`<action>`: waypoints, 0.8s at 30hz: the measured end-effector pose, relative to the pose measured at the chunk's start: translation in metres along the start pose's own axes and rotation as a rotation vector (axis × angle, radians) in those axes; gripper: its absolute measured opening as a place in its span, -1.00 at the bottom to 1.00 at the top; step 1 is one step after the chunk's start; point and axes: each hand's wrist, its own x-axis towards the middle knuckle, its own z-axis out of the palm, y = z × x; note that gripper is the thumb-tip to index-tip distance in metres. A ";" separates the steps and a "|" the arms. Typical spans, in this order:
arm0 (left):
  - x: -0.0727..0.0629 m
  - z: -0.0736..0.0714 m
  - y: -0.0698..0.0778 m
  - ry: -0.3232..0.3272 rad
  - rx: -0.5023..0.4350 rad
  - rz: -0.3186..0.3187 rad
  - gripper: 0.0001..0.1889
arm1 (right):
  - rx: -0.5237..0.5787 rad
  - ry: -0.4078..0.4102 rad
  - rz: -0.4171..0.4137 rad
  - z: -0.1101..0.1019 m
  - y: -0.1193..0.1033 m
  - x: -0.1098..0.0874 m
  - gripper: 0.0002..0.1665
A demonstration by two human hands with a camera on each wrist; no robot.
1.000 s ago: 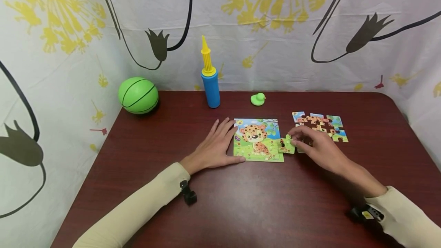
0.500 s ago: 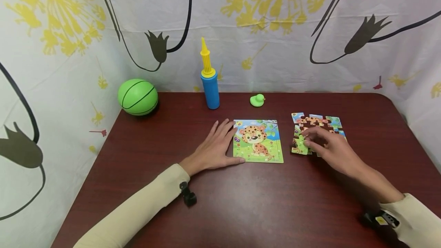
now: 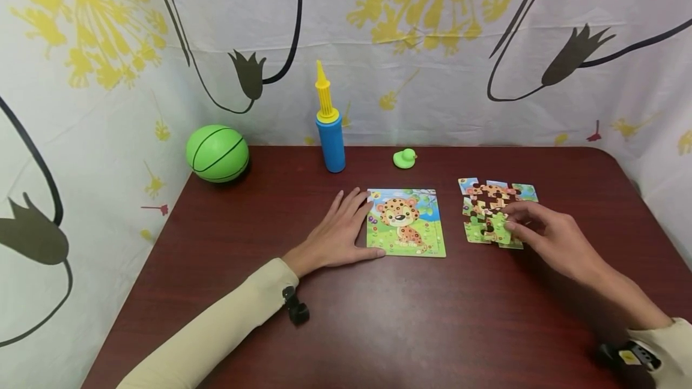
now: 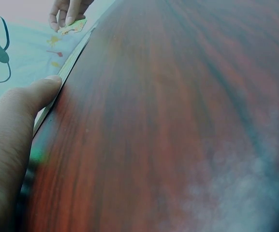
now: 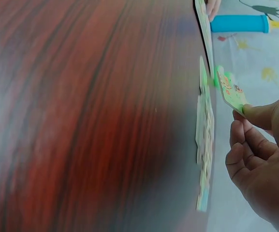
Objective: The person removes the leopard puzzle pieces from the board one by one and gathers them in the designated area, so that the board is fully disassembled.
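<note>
A square leopard puzzle board (image 3: pixel 404 221) lies flat in the middle of the table. My left hand (image 3: pixel 337 230) rests at its left side with straight, spread fingers, the thumb along the near corner. Between thumb and fingers of my right hand (image 3: pixel 557 239) a green puzzle piece (image 3: pixel 500 230) is pinched. In the right wrist view this puzzle piece (image 5: pixel 231 94) is tilted and raised above the table, its leopard print showing. Below it, loose puzzle pieces (image 3: pixel 476 233) form a rough square with gaps, partly covered by the held piece and my fingers.
Toward the back edge stand a green ball (image 3: pixel 218 153), a blue hand pump (image 3: pixel 332 143) with a yellow nozzle, and a small green rubber duck (image 3: pixel 404 159). Behind the dark wooden table (image 3: pixel 346 329) hangs a patterned white cloth (image 3: pixel 459 95).
My right hand has carried the puzzle piece rightward, from the board's right edge to over the loose pieces. My left hand stays in place at the board.
</note>
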 end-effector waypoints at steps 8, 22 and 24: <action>-0.001 0.000 -0.001 0.005 -0.002 0.004 0.20 | -0.067 0.043 0.022 -0.013 0.012 -0.004 -0.62; 0.000 0.000 0.000 0.000 -0.002 -0.003 0.20 | -0.137 0.010 0.100 -0.038 0.030 -0.017 -0.71; 0.000 0.000 0.000 -0.001 -0.005 -0.002 0.20 | -0.153 -0.002 0.110 -0.041 0.034 -0.019 -0.74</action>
